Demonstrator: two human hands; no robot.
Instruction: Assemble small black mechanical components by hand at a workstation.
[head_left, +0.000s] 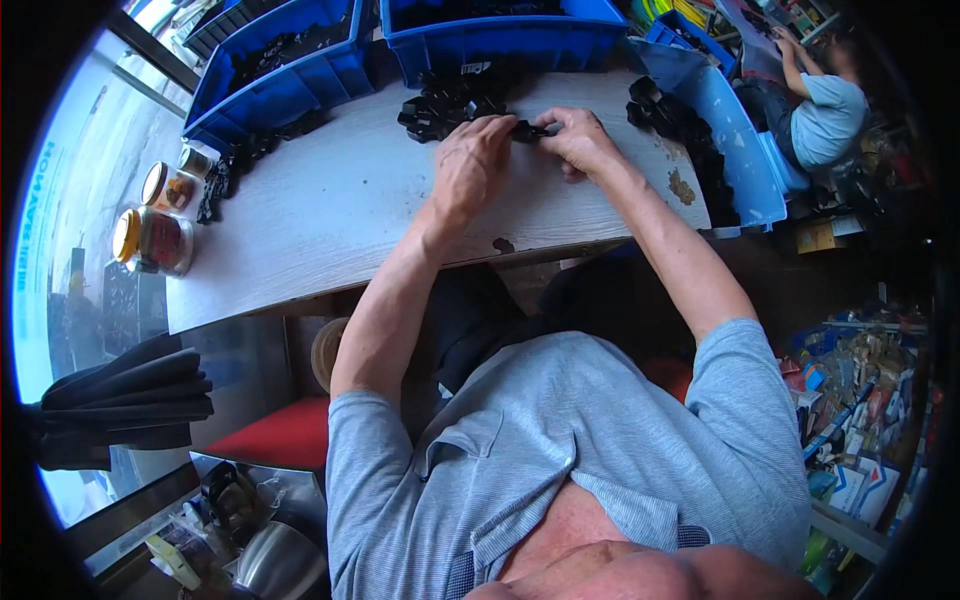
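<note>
Both my hands meet over the far middle of a pale table. Between them is a small black part, too small to name more exactly. The fingers of my left hand are closed at its left end. From the other side, my right hand pinches it between thumb and forefinger. Just beyond my left hand lies a heap of similar black parts. A further pile of black parts lies to the right of my right hand.
Two blue bins of black parts line the far edge. A light-blue bin stands at the right. On the left are lidded jars and a strip of black parts. Another person is at far right.
</note>
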